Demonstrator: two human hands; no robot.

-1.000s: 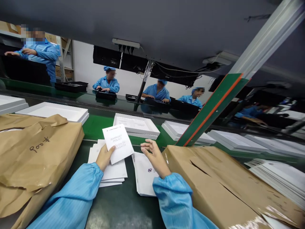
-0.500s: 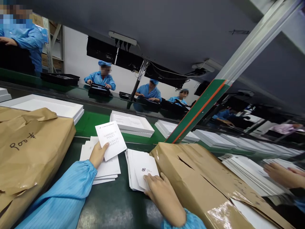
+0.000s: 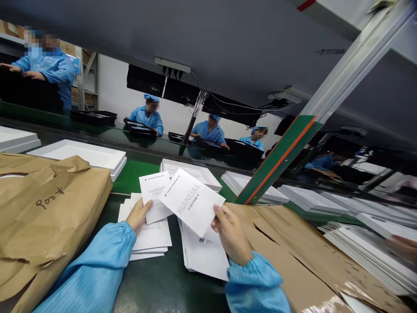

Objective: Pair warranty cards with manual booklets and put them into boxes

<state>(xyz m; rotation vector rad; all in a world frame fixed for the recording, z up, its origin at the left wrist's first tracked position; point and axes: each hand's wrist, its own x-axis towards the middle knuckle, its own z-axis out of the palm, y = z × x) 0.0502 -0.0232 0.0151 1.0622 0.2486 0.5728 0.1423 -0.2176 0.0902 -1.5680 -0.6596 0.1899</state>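
Observation:
A white warranty booklet is pinched between the thumb and fingers of my left hand. My right hand grips a white manual by its right edge, its printed cover facing up. The manual's left corner overlaps the warranty booklet. Beneath my left hand lies a stack of warranty booklets, slightly fanned. Below the manual sits a second stack of white booklets with a small black logo on top. Both stacks rest on the dark green bench.
Brown paper packages flank the stacks, one at left and one at right. White box trays line the green conveyor behind. A slanted post rises at right. Co-workers in blue sit across; a co-worker's hand shows far right.
My right hand has lifted off the right stack, now holding a manual up against the warranty booklet. My left hand still holds its booklet. The whole view has shifted slightly.

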